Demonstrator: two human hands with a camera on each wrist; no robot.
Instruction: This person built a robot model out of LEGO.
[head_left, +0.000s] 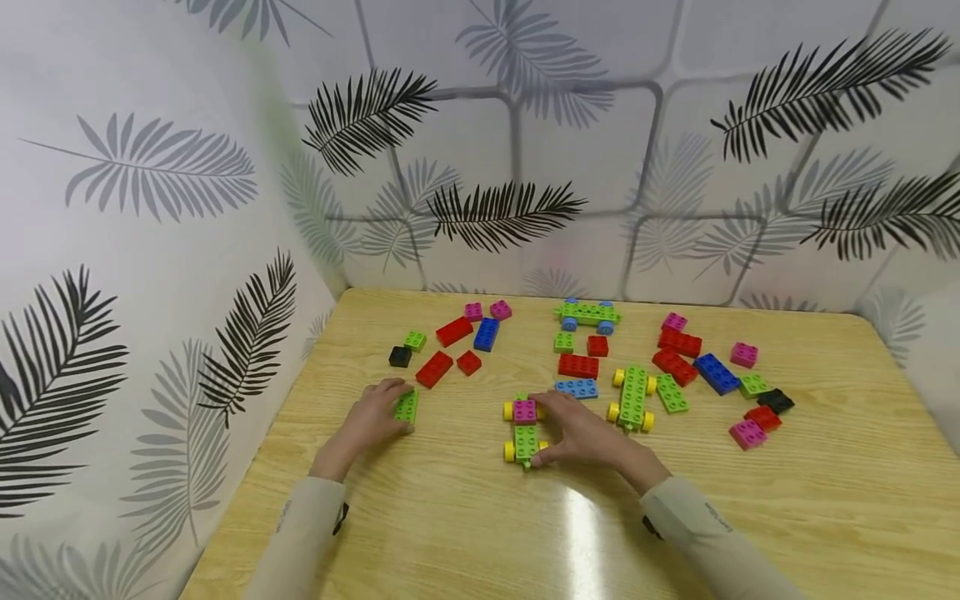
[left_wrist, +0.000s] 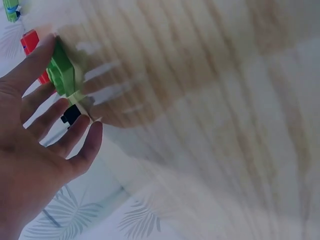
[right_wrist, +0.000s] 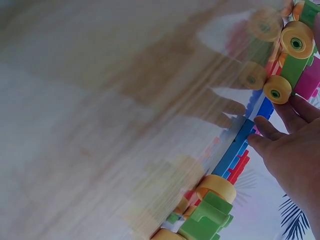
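Altogether, three green plastic wheeled bases sit on the pale wood-grain counter (head_left: 480, 517): two with yellow wheels, one with blue wheels (head_left: 588, 315). The right hand (head_left: 585, 427) holds the nearer yellow-wheeled base (head_left: 527, 440), thumb and fingers closed along its right side; one pink plastic brick (head_left: 524, 412) is mounted on top. The left hand's (head_left: 372, 412) grip is clamped on a long green studded plastic brick (head_left: 407, 406), thumb and fingers at its ends, near the counter's left edge.

Counting that one, five green bricks lie off the bases, with eight red (head_left: 578, 367), five loose pink (head_left: 744, 354), two dark blue (head_left: 717, 373), one light blue (head_left: 576, 388) and two black (head_left: 401, 357). The second yellow-wheeled base (head_left: 633, 398) stands just beyond the right hand. The blue-wheeled one sits near the back edge, where the leaf-patterned wall covering (head_left: 570, 250) rises. Wood surface spreads between the hands and widely toward the front.
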